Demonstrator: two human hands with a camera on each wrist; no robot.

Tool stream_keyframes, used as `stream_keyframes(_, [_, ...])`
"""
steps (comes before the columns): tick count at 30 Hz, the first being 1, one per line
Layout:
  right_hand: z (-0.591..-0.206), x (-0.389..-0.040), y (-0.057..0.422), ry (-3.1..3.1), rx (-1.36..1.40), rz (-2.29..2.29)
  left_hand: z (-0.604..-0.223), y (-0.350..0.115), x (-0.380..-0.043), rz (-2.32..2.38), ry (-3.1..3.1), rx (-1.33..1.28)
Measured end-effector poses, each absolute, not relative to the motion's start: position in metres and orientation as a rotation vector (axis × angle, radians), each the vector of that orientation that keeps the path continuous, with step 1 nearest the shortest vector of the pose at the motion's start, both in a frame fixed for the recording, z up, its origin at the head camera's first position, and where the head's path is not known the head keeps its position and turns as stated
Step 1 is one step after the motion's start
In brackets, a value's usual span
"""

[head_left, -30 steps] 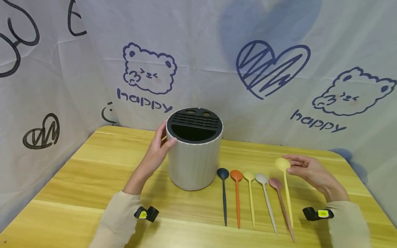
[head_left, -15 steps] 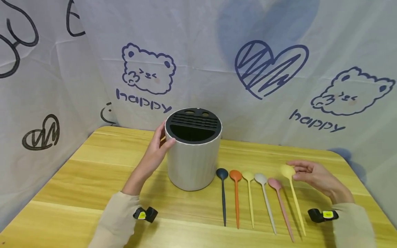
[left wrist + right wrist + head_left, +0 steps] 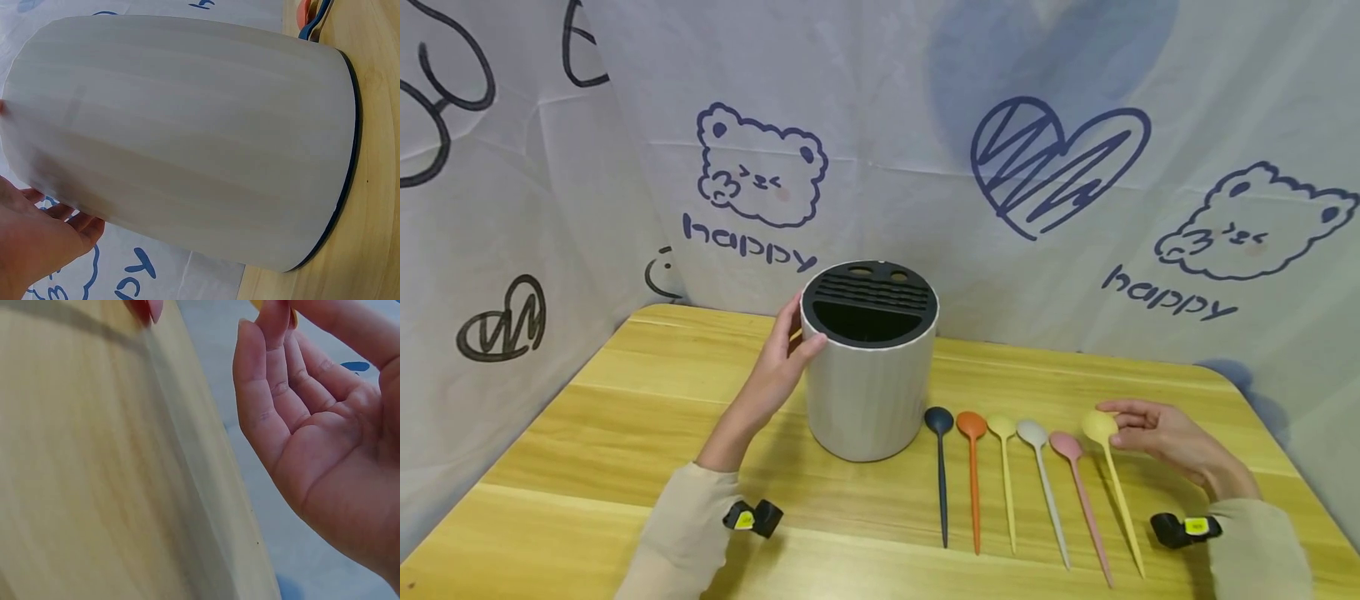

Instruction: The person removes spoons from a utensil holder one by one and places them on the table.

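My left hand [image 3: 775,371] holds a pale grey cylindrical utensil holder [image 3: 868,400] near its top, thumb at the front rim and fingers round the left side. Its black lid [image 3: 872,325] has slots, two round holes and a wide opening. In the left wrist view, fingertips [image 3: 92,230] touch the holder's wall [image 3: 187,125]. On the right, my right hand [image 3: 1172,437] pinches a yellow spoon [image 3: 1120,487] by its bowl, handle pointing toward me. Only a yellow sliver shows beside the fingers [image 3: 253,381] in the right wrist view.
Between holder and right hand lies a row of spoons: dark blue [image 3: 942,475], orange [image 3: 973,475], pale yellow [image 3: 1006,475], light grey [image 3: 1045,483] and pink [image 3: 1084,500]. They rest on a wooden table [image 3: 625,417], with a printed cloth [image 3: 895,200] behind.
My right hand has moved right and toward me with the yellow spoon, away from the pink one it overlapped. The left hand and utensil holder have stayed put.
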State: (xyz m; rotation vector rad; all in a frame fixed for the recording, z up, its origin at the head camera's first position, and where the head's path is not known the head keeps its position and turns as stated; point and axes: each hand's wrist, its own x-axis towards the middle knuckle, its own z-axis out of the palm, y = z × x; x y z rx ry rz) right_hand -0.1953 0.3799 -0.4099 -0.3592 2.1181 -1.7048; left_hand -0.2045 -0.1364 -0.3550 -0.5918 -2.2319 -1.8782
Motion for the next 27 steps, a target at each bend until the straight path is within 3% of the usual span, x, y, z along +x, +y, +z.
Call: stream_keyframes(27, [-0.426, -0.197, 0.385, 2.389, -0.199, -1.336, -0.356, -0.136, -0.205, -1.877, -2.231, -0.596])
